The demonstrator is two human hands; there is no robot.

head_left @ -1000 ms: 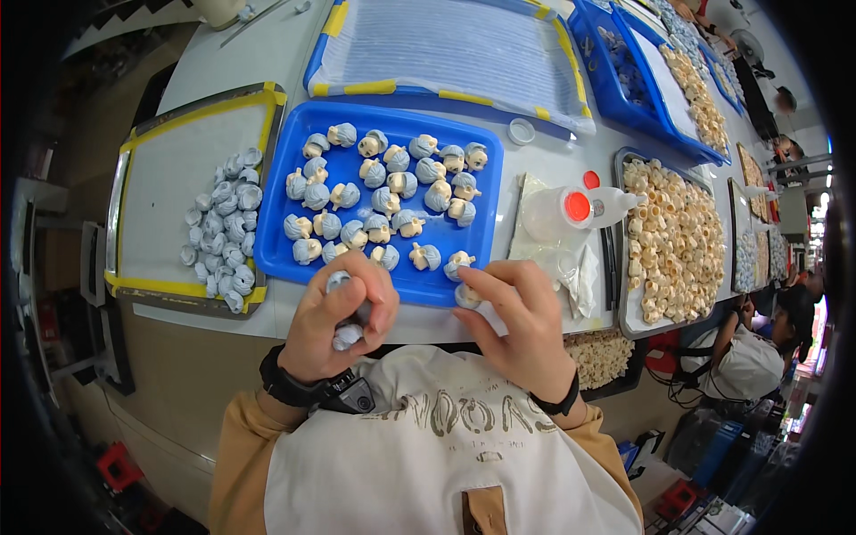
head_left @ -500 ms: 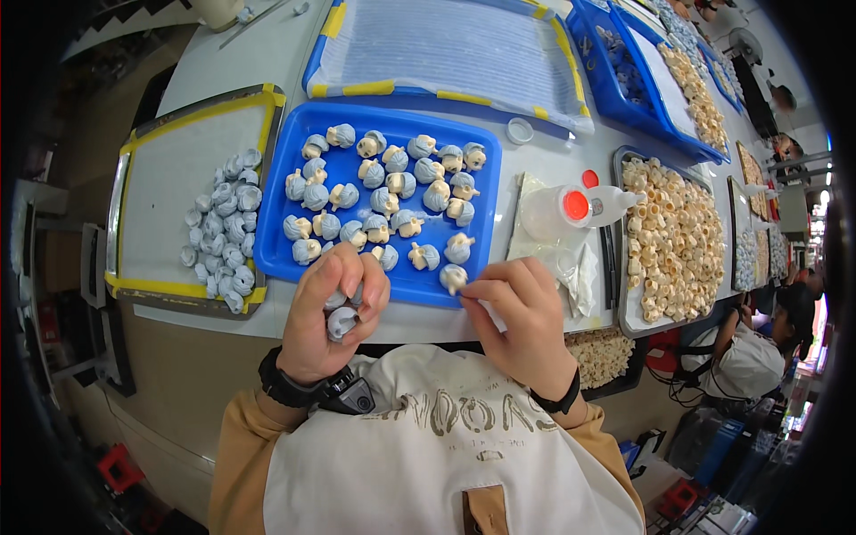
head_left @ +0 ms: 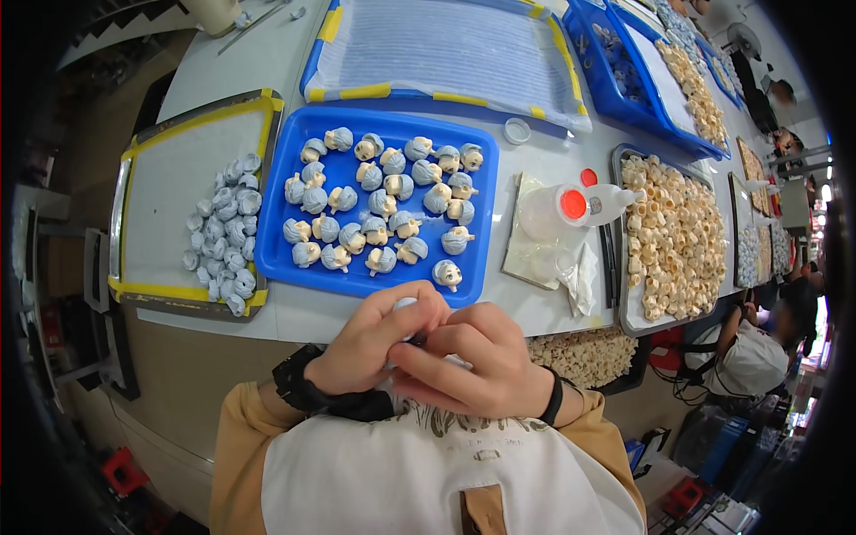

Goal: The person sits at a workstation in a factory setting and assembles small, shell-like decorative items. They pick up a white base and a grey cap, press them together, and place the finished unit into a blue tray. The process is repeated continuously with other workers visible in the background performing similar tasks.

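Observation:
Close together in front of my chest, below the blue tray, are my left hand and my right hand. The left hand's fingers are curled round pale blue doll hair pieces, of which only bits show. Bent fingers of my right hand press against the left hand; whatever they grip is hidden. Several small doll heads with blue hair lie in the tray. One doll head near its lower right corner shows its painted face upward.
Left of the tray, a yellow-taped board bears a heap of blue hair pieces. On the right stand clear squeeze bottles and a tray full of cream doll parts. A paper-lined tray lies behind. Someone sits at far right.
My right hand has left the doll head at the tray's lower right and come left and down to my left hand. The left hand has moved right and lower, away from the tray.

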